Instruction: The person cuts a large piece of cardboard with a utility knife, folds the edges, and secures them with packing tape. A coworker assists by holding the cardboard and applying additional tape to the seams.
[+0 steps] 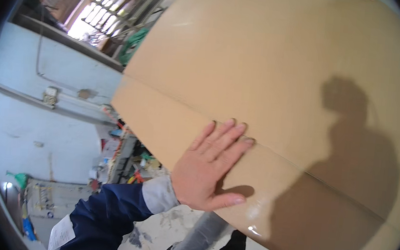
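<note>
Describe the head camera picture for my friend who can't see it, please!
A person's bare left hand lies open on a large, smooth tan panel, fingertips near its long, thin seam. The navy-blue cloth sleeve has a pale grey cuff. A dark, person-shaped shadow falls across the panel's right side.

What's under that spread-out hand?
Under the left hand is the tan panel, with a thin line by the fingertips. The spot the hand covers can't be seen.
</note>
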A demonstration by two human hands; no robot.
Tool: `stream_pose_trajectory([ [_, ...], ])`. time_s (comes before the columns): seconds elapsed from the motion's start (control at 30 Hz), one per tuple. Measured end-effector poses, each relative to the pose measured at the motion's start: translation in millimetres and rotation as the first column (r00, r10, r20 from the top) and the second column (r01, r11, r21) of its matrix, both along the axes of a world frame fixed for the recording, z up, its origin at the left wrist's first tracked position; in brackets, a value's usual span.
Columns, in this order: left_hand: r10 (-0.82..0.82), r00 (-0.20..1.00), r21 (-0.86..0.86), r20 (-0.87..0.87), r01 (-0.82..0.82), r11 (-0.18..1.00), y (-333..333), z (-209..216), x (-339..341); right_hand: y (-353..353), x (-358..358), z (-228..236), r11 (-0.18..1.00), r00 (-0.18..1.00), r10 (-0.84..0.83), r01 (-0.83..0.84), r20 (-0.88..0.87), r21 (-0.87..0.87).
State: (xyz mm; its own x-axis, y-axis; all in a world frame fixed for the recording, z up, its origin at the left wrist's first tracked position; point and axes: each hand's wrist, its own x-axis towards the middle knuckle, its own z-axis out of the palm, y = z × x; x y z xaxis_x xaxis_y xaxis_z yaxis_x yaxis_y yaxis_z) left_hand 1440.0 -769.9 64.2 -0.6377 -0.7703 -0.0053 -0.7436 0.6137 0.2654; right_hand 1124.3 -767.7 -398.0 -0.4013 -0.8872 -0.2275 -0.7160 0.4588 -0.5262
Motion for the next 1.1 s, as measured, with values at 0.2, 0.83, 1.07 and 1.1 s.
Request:
stream_pose_trajectory([
  [0.2,-0.031,0.999,-0.076,-0.013,0.030,0.997,-3,-3,-1,191,90,34,0.991,0.935,-0.134,0.119,0.328,0.066],
  [0.83,-0.192,0.981,-0.124,-0.004,0.190,0.974,18,-3,19,353,34,370,0.301,0.647,-0.527,0.749,0.551,-0.590],
  [1.07,-0.302,0.938,-0.075,0.168,0.318,0.945,3,4,32,291,122,492,0.467,0.814,-0.243,0.575,0.527,-0.672],
  [1.1,-0.305,0.946,-0.060,0.113,0.313,0.948,2,0,36,281,130,505,0.486,0.830,-0.207,0.546,0.517,-0.682],
])
